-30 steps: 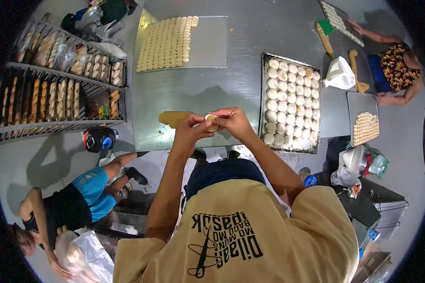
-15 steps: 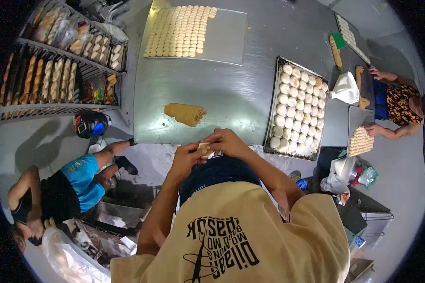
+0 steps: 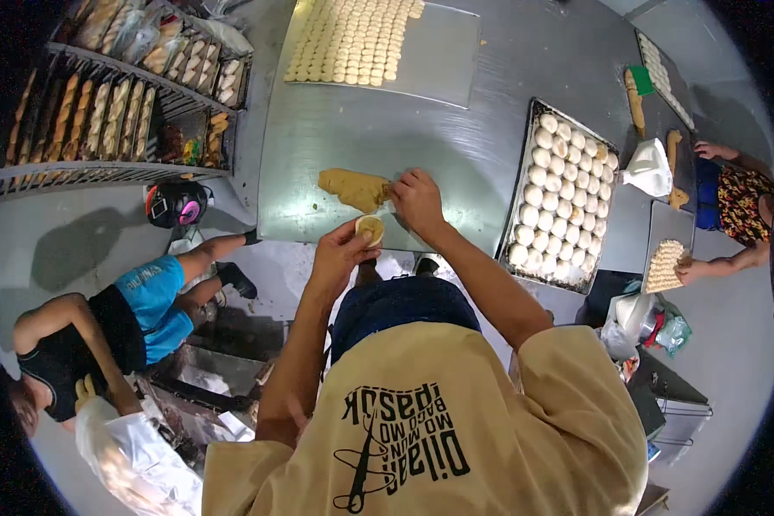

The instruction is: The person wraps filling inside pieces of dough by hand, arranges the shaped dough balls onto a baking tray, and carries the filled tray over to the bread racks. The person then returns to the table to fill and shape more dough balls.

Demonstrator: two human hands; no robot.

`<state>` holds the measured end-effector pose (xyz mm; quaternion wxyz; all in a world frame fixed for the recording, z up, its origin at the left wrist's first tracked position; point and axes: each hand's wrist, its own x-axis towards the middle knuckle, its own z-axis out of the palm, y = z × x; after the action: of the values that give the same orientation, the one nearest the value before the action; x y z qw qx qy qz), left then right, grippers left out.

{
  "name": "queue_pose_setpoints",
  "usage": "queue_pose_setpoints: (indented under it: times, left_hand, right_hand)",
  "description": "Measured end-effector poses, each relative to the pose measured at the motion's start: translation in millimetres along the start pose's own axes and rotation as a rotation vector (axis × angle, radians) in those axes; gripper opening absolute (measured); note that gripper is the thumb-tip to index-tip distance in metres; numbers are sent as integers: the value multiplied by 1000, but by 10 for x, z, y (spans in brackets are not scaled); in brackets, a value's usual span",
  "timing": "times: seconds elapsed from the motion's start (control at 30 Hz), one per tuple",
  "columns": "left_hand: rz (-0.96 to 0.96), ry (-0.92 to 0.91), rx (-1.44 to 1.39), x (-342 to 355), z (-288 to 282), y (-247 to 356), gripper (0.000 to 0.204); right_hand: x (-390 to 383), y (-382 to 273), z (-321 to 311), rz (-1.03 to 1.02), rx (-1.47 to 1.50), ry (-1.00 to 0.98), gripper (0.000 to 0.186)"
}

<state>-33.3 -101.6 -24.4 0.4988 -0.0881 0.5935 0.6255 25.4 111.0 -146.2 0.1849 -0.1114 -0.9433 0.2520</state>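
Note:
My left hand (image 3: 342, 254) holds up a small round pale piece of dough (image 3: 360, 236) just off the table's near edge, its fingers closed round the side. Tan filling lies in the middle of the dough. My right hand (image 3: 419, 202) has its fingertips pinched at the right end of a tan lump of filling (image 3: 348, 185) on the metal table (image 3: 318, 129). What sits between those fingertips is partly hidden.
A tray of round white buns (image 3: 521, 206) stands to the right, a sheet of small dough pieces (image 3: 447, 52) at the back. Bread racks (image 3: 103, 163) fill the far left. One person (image 3: 150, 318) is at left; another person's hand (image 3: 688, 271) touches a tray at right.
My hands were together at the near edge over the dough. The right has moved forward to the filling lump; the left has turned the dough face up. The view has shifted slightly.

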Motion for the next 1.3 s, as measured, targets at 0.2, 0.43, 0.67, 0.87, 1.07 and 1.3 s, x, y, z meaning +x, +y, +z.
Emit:
queue_pose_setpoints:
  times: [0.2, 0.43, 0.67, 0.87, 1.07, 1.3]
  left_hand:
    - [65, -111, -225, 35, 151, 138, 43]
    - [81, -230, -53, 124, 544, 170, 42]
    - [109, -74, 127, 335, 949, 1, 37]
    - [87, -124, 196, 462, 1265, -149, 44]
    - [-118, -170, -74, 503, 1384, -64, 43]
    - [-5, -101, 69, 582, 1446, -284, 30]
  right_hand:
    - [32, 113, -436, 609, 473, -219, 15]
    - [-109, -162, -1356, 844, 1368, -391, 40]
    - [-278, 48, -1501, 824, 1253, -350, 34]
    - [-590, 294, -1149, 755, 850, -16, 25]
    - [-618, 481, -1668, 688, 1218, -101, 57]
    - [-736, 463, -1605, 641, 1318, -187, 56]
